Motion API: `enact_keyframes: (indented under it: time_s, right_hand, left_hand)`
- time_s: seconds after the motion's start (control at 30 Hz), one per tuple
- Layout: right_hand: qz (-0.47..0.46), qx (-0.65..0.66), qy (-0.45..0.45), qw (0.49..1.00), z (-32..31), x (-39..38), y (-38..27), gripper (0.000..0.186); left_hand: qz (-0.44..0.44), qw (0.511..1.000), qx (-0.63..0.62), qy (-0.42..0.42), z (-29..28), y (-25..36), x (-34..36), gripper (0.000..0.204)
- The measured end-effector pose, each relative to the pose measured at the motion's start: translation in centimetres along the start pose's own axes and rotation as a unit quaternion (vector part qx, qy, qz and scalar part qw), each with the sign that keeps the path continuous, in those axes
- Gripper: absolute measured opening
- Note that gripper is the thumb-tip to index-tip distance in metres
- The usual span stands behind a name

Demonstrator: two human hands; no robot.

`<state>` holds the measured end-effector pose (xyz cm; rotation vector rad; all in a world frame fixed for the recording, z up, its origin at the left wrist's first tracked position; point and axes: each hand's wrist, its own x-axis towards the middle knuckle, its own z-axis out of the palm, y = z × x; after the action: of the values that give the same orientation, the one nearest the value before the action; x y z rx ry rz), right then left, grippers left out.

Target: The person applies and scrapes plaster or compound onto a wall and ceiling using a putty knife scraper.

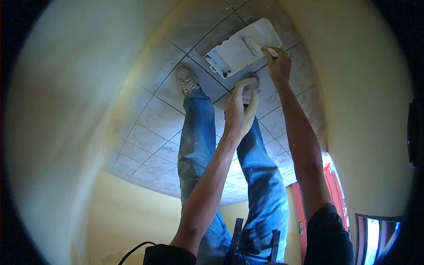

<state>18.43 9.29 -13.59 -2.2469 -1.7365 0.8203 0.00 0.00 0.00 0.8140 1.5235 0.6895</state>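
Note:
A white paint tray (232, 57) with dark bare patches along its near-left edge lies on the tiled floor, just beyond my feet. My right hand (279, 68) is closed round the pale handle of a paintbrush (252, 47) at the tray's right side. The brush's white-coated head lies over the inside of the tray; whether it touches the bottom is hard to tell. Lower and nearer to me, my left hand (242, 108) hangs in the air above my right leg. Its thumb and fingers curve apart with nothing between them.
Cream walls rise close on the left (66, 110) and right (362, 110). My shoes (185, 75) stand on grey, paint-smeared tiles (152, 119) near the tray. Behind me are a red door (300, 212) and a dark-framed window (375, 234). A black cable (134, 248) curves by my left sleeve.

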Motion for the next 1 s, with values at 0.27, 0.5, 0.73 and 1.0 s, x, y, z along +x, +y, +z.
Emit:
enact_keyframes:
  time_s: [0.27,0.5,0.73,1.0]
  right_hand:
    - [0.028,0.000,0.024,0.999,-1.1,0.3,-0.9,0.037]
    - [0.055,0.067,0.078,0.993,-3.2,-1.4,-2.5,0.033]
    - [-0.025,0.021,0.068,0.997,-0.2,-1.6,-1.0,0.031]
    - [0.010,0.002,0.045,0.999,0.7,-1.7,-1.5,0.028]
  left_hand:
    - [-0.040,0.997,-0.070,-0.014,-0.4,0.1,0.9,0.034]
    - [-0.069,0.996,-0.056,0.009,-1.1,-0.1,0.8,0.034]
    - [-0.019,1.000,-0.023,0.000,-0.1,-1.1,0.8,0.032]
    - [-0.030,0.999,-0.026,-0.003,0.1,-0.9,0.8,0.033]
